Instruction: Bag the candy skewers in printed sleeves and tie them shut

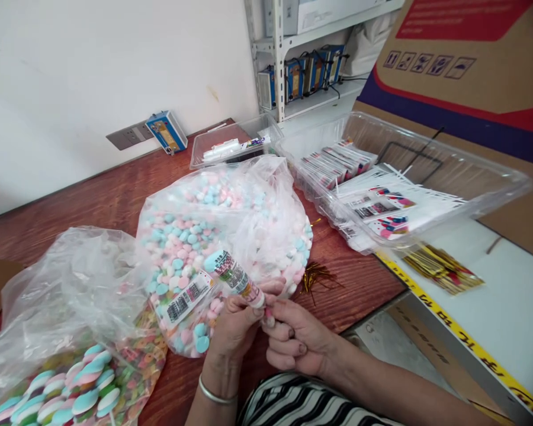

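At the near edge of the surface (93,195), item by item:

- Left hand (235,325): your grip is closed round the lower end of a small printed packet (233,275), fingers wrapped on it. The packet is a narrow tube-like sachet filled with sweets, tilted up and away to the left, over the big bag.
- Right hand (293,337): fingertips pinched at the packet's near end, just beside the left thumb; what sits between them is too small to tell.
- Big clear bag (249,201): pink, blue and white sweets, open, lying just behind your hands.
- Second bag (71,331): twisted marshmallow-like sweets and mixed colours, at your left.
- Gold twist ties (317,277): a small loose bunch on the wood, right of the big bag; a larger bundle (442,269) lies farther right on the white board.
- Clear tray (426,177): stacked empty printed packets, right and behind.
- Smaller clear tray (235,142): at the back, by the wall.

Handling note, as judged: keep the left hold firm below the filled part so sweets stay down, gather the neck tightly with the right fingertips, and keep the packet over the bag so spills fall back in.
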### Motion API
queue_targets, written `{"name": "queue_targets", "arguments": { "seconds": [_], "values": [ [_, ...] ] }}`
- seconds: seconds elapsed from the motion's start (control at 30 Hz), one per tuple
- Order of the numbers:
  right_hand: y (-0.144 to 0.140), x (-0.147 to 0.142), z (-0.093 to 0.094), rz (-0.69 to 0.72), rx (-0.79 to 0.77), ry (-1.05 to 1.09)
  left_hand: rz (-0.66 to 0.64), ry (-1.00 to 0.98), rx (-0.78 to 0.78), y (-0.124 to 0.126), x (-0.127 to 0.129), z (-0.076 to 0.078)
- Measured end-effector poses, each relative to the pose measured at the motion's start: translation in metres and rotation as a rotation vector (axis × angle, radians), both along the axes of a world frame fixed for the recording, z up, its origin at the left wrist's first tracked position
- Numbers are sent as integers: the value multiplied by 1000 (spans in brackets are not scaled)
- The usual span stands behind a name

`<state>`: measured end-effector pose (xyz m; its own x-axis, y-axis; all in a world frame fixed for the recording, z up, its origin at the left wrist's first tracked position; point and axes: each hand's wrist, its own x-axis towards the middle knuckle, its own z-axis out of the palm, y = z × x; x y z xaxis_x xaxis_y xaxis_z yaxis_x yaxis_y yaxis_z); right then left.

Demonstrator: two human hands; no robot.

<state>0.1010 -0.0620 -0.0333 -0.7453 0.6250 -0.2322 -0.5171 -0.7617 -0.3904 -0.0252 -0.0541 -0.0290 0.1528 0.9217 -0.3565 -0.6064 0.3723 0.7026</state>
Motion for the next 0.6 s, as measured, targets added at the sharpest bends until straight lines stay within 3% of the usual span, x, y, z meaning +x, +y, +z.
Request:
{"name": "queue_targets", "arguments": {
  "seconds": [0.1, 0.2, 0.27, 0.37, 0.47, 0.6],
  "values": [
    [-3, -2, -5, 52, 133, -97, -132, 68, 134, 0, -2, 1],
    [-4, 14, -8, -40, 184, -237, -37, 119, 176, 2, -2, 2],
    [-7, 39, -10, -169, 288, -462, 67, 180, 171, 3, -9, 2],
    [-16, 84, -18, -423, 770, -1285, 184, 291, 168, 2, -24, -1],
    [-27, 112, -30, -385, 1011, -1708, 188, 374, 178, -6, -33, -8],
    [-30, 113, -42, -276, 1224, -1906, 101, 545, 182, -20, -33, -20]
  ]
}}
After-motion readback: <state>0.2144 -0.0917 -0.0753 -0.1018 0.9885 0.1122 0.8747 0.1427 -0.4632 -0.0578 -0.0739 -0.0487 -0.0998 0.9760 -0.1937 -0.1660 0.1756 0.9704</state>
